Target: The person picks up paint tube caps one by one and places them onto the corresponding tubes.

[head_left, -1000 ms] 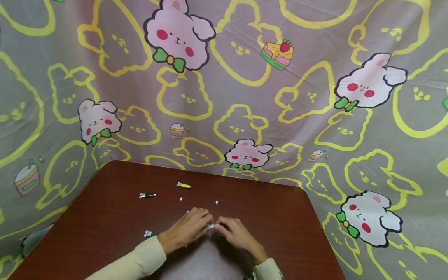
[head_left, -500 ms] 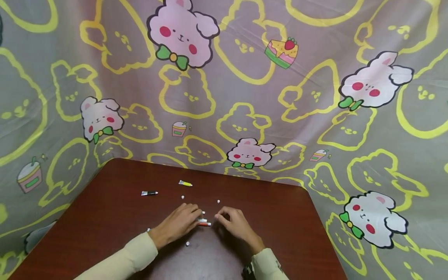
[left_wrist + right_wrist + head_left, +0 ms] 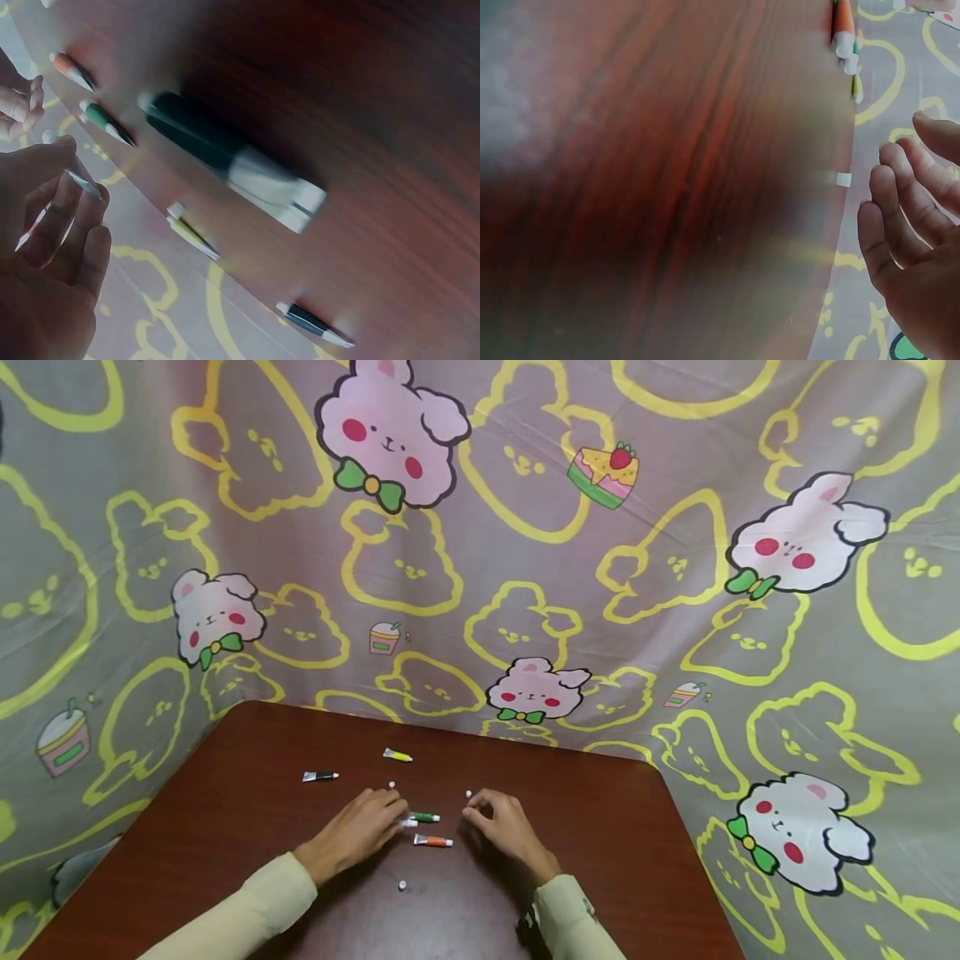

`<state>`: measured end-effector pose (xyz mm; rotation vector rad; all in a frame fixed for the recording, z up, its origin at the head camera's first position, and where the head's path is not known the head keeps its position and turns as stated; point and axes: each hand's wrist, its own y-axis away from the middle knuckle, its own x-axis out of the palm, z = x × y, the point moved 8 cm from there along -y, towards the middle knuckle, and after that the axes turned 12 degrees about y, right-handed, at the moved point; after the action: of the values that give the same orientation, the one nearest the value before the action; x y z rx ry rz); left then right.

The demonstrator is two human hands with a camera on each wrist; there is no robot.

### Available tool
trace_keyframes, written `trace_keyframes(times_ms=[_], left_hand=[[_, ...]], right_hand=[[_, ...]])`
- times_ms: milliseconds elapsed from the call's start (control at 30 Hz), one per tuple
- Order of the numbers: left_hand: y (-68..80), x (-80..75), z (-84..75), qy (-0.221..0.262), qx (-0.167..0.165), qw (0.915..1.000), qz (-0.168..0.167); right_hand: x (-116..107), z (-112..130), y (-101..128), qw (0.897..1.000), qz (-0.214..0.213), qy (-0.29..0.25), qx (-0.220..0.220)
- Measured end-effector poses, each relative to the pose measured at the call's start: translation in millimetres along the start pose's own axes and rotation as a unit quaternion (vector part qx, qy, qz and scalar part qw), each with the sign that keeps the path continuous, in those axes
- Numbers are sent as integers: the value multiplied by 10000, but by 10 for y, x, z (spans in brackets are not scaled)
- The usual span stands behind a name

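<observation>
My left hand [image 3: 358, 828] pinches a small white paint tube [image 3: 84, 180] between thumb and fingers, over the middle of the table. Right beside it lies a green paint tube [image 3: 426, 817], and nearer to me an orange paint tube [image 3: 433, 841]. My right hand [image 3: 510, 831] hovers to the right of these tubes, fingers loosely bent and holding nothing, as the right wrist view shows. A small white cap [image 3: 468, 793] stands just beyond its fingertips. In the left wrist view a dark green tube [image 3: 196, 141] lies close to the left hand; my arm hides it from the head view.
Farther back on the brown table [image 3: 570, 793] lie a black paint tube [image 3: 321, 776] and a yellow paint tube [image 3: 398, 755]. One white cap [image 3: 392, 785] sits beyond the left hand, another cap [image 3: 402, 885] nearer me. A patterned cloth [image 3: 420, 552] encloses the table's far sides.
The hands have drawn apart. The orange tube, between them earlier, now lies released on the table. My left hand has moved left and back, uncovering the green tube, and holds the white tube.
</observation>
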<state>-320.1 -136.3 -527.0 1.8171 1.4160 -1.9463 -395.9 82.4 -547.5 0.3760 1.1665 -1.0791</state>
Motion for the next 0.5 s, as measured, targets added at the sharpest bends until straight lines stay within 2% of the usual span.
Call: trace_keyframes(times_ms=[200, 500], left_hand=[[76, -27, 112, -55, -114, 9999, 78], [196, -68, 243, -120, -361, 9990, 221]], right_hand=[[18, -65, -64, 9997, -179, -26, 160], [69, -188, -133, 9993, -118, -16, 341]])
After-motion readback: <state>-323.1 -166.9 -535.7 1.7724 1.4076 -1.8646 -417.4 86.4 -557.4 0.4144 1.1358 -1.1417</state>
